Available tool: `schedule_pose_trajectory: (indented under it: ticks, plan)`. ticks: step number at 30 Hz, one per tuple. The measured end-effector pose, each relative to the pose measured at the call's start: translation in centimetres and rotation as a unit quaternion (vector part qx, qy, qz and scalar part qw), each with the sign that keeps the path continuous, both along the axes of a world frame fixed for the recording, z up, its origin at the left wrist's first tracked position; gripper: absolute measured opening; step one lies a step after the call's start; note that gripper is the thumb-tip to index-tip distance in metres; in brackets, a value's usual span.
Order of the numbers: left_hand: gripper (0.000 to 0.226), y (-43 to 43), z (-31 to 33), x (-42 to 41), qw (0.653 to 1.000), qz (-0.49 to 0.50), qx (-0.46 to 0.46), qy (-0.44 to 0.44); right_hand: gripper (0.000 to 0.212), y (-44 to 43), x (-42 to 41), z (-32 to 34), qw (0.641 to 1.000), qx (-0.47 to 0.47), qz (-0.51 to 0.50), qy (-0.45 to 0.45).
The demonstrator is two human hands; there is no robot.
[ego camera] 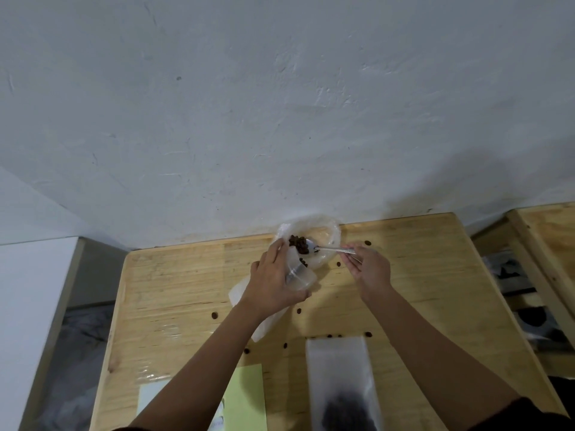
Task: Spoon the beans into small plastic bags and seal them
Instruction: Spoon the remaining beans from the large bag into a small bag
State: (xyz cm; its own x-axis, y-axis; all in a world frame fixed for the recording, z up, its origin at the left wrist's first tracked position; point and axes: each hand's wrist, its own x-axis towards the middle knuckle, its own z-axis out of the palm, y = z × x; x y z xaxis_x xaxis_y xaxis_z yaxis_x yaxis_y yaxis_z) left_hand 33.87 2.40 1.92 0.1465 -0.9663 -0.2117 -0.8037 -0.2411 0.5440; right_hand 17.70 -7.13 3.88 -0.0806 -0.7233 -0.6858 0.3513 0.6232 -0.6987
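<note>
A clear plastic bowl (329, 232) stands at the far edge of the wooden table (174, 293), with dark beans (298, 243) heaped at its left side. My right hand (370, 267) pinches the handle of a metal spoon (326, 248), whose head lies in the bowl by the beans. My left hand (272, 278) grips a small clear plastic bag (300, 276) with its mouth held open beside the bowl; a few beans show inside it. The bag's lower part trails under my left wrist.
A long plastic bag (340, 384) with dark beans at its near end lies flat at the front. Loose beans (214, 315) are scattered over the table. A green paper (247, 396) lies at the front edge. A wall rises behind; a wooden frame (541, 244) stands at the right.
</note>
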Motion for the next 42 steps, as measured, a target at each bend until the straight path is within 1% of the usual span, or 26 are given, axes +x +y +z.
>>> schedule_pose_trajectory:
  ticks: [3, 6, 8, 10, 12, 15, 16, 18, 20, 22, 25, 28, 31, 35, 38, 40, 42]
  plan:
    - [0.114, -0.1, -0.1, 0.1, 1.000, 0.028, 0.012, 0.001, 0.022, -0.5, -1.3, 0.8, 1.000, -0.028, 0.001, 0.014]
    - [0.114, -0.2, -0.1, 0.1, 0.999, 0.044, 0.012, 0.010, 0.016, -0.8, -2.1, 2.0, 0.998, -0.058, -0.002, 0.021]
    - [0.113, -0.3, 0.0, 0.1, 0.999, 0.050, 0.010, 0.014, 0.011, -0.9, -2.3, 2.8, 0.996, -0.087, 0.019, 0.031]
    - [0.114, -0.4, 0.0, 0.1, 0.998, 0.054, 0.012, 0.016, 0.017, -0.6, -2.2, 3.3, 0.989, -0.129, 0.058, 0.053]
    - [0.114, -0.5, 0.0, 0.1, 0.999, 0.049, 0.016, 0.013, 0.021, -0.3, -1.9, 3.6, 0.974, -0.180, 0.116, 0.076]
    - [0.114, -0.4, 0.0, 0.2, 0.999, 0.046, 0.015, 0.012, 0.020, 0.2, -1.3, 3.8, 0.934, -0.262, 0.209, 0.121]
    - [0.113, -0.4, 0.0, 0.2, 0.999, 0.047, 0.012, 0.014, 0.020, 0.3, -1.2, 3.8, 0.925, -0.288, 0.211, 0.130]
    - [0.113, -0.2, 0.1, 0.3, 0.999, 0.050, 0.005, 0.016, 0.020, 0.4, -1.1, 3.9, 0.919, -0.322, 0.174, 0.146]
    - [0.112, 0.0, 0.1, 0.4, 0.999, 0.053, 0.001, 0.014, 0.024, 0.3, -1.1, 3.6, 0.922, -0.324, 0.129, 0.167]
    - [0.112, 0.1, 0.1, 0.6, 0.998, 0.057, 0.000, 0.015, 0.026, 0.1, -1.2, 2.7, 0.916, -0.321, 0.119, 0.209]
    - [0.110, 0.1, 0.3, 0.6, 0.998, 0.054, 0.002, 0.024, 0.017, 0.1, -0.9, 1.7, 0.873, -0.351, 0.156, 0.300]
    - [0.108, 0.1, 0.5, 0.6, 0.998, 0.047, 0.006, 0.038, 0.019, 0.5, -0.1, 1.8, 0.832, -0.402, 0.160, 0.348]
    - [0.109, 0.3, 0.4, 0.5, 0.996, 0.051, 0.014, 0.070, 0.020, 1.0, 0.6, 2.0, 0.798, -0.453, 0.152, 0.366]
    - [0.112, 0.8, 0.2, 0.6, 0.989, 0.082, 0.014, 0.120, 0.021, 1.5, 0.7, 2.2, 0.773, -0.489, 0.152, 0.374]
    - [0.112, 0.9, 0.1, 0.7, 0.984, 0.100, 0.014, 0.148, 0.021, 1.5, 0.6, 2.0, 0.768, -0.495, 0.170, 0.369]
    - [0.113, 1.0, 0.2, 0.8, 0.982, 0.108, 0.014, 0.156, 0.021, 1.3, 0.6, 1.9, 0.769, -0.481, 0.211, 0.364]
    - [0.117, 1.1, 0.4, 0.8, 0.981, 0.114, 0.012, 0.156, 0.021, 1.2, 0.6, 1.6, 0.760, -0.475, 0.257, 0.362]
